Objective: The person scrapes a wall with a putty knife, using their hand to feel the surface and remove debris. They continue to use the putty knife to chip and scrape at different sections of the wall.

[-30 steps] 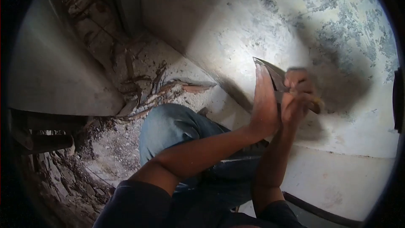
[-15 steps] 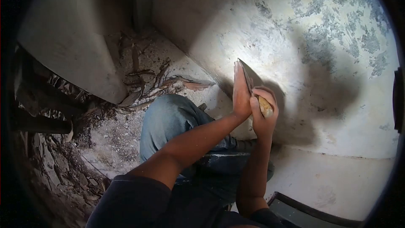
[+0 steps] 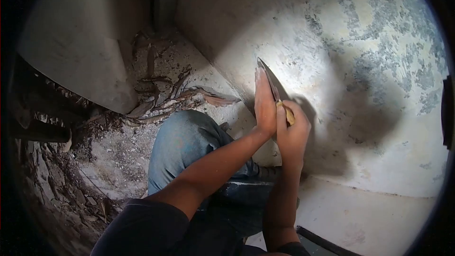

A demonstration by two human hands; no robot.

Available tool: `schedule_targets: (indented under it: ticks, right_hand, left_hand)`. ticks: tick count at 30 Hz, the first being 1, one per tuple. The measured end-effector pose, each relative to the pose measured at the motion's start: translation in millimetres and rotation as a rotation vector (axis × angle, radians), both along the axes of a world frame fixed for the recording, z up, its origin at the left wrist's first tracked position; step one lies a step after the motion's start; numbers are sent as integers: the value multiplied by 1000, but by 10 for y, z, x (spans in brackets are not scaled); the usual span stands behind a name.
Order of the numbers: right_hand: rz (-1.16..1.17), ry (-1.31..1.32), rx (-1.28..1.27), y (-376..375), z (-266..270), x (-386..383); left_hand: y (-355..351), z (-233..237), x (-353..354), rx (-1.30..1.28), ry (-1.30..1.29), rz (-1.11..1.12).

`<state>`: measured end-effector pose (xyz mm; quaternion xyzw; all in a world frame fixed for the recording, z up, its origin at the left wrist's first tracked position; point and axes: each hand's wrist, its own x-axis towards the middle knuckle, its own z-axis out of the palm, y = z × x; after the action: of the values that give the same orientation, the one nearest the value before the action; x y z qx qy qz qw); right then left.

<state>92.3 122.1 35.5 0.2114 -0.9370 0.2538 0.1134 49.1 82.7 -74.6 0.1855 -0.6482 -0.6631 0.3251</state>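
My right hand (image 3: 294, 130) is wrapped around the yellowish handle of a scraper (image 3: 269, 77), whose thin metal blade is seen nearly edge-on and points up and away from me. My left hand (image 3: 265, 102) is held flat with its fingers stretched out together along the left side of the blade, apparently against it; the exact contact is hard to make out. Both hands are close in front of the pale wall (image 3: 303, 61), and the blade's tip is at or just off its surface. Pale dust coats my left fingertips.
Grey patches (image 3: 369, 73) mottle the upper right wall. My bent knee (image 3: 182, 137) in jeans is below the hands. Dry leaves and debris (image 3: 166, 97) litter the floor at the wall's foot. A pale curved panel (image 3: 80, 61) stands at left, with dark beams (image 3: 45, 130) below it.
Both hands and the scraper have shifted slightly left, and the tool has turned so that more of its blade and less of its handle shows. The view has tilted a little.
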Motion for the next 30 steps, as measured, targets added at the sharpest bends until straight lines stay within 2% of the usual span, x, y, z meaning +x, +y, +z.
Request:
schedule_targets:
  ticks: [2,4,6,8,10,14,19,23,27,30]
  right_hand:
    - [-25,-37,-31,-71,5,-86]
    - [-171,-227,151,-194,139,-98]
    - [-158,-180,217,-221,172,52]
    - [-144,-138,286,-270,203,124]
    - [-190,-112,356,-329,215,119]
    - [-123,-192,248,-333,164,-92]
    - [-162,-86,356,-409,217,95]
    - [-203,-121,303,-420,340,-61]
    - [-136,-64,375,-436,338,81]
    - [-197,-49,385,-452,290,76]
  left_hand:
    - [-107,8,-35,-35,82,83]
    - [-156,7,-63,-10,70,71]
    - [-168,55,-14,23,53,60]
    - [-139,144,119,172,107,-42]
    - [-161,110,46,166,91,-7]
    - [-262,114,-58,91,27,59]
    - [-256,123,28,102,64,34]
    - [-209,150,-76,24,-5,83]
    - [-265,134,12,93,95,19]
    - [-283,137,37,74,82,-22]
